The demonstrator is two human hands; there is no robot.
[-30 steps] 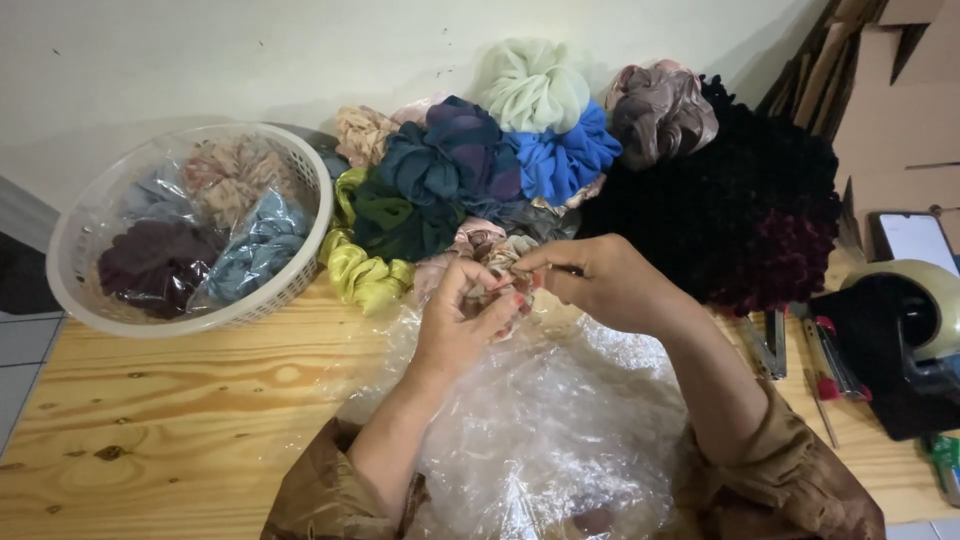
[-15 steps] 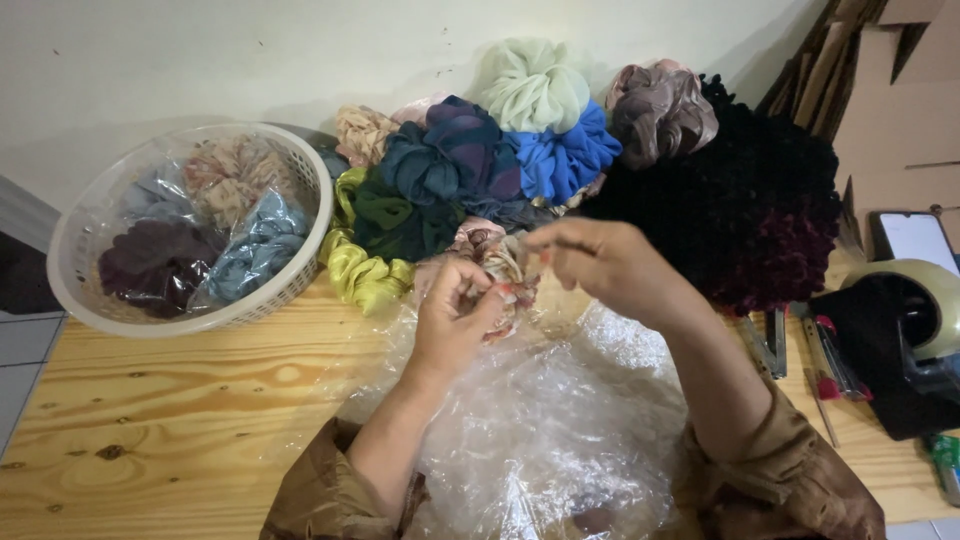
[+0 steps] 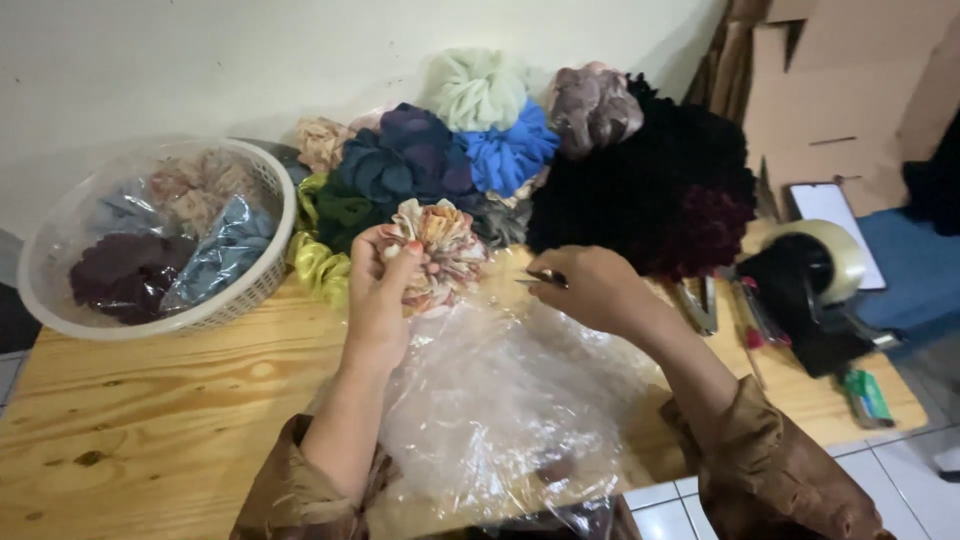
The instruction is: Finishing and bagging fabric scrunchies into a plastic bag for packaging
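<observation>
My left hand (image 3: 380,290) grips a floral patterned scrunchie (image 3: 445,250) and holds it up above a pile of clear plastic bags (image 3: 500,400) on the wooden table (image 3: 150,400). My right hand (image 3: 590,290) is beside it, about a hand's width to the right, fingers closed on a small thin metal tool (image 3: 540,280) whose tip points at the scrunchie. Behind both hands lies a heap of scrunchies (image 3: 480,150) in blue, green, yellow, beige and black.
A white basket (image 3: 255,290) with bagged scrunchies stands at the left. A black tape dispenser (image 3: 810,280), a phone (image 3: 830,215) and small tools lie at the right. Cardboard boxes (image 3: 850,90) lean against the wall at the back right.
My hands have come apart: the right hand has pulled away to the right with the small tool, and the left hand has lifted the floral scrunchie alone.
</observation>
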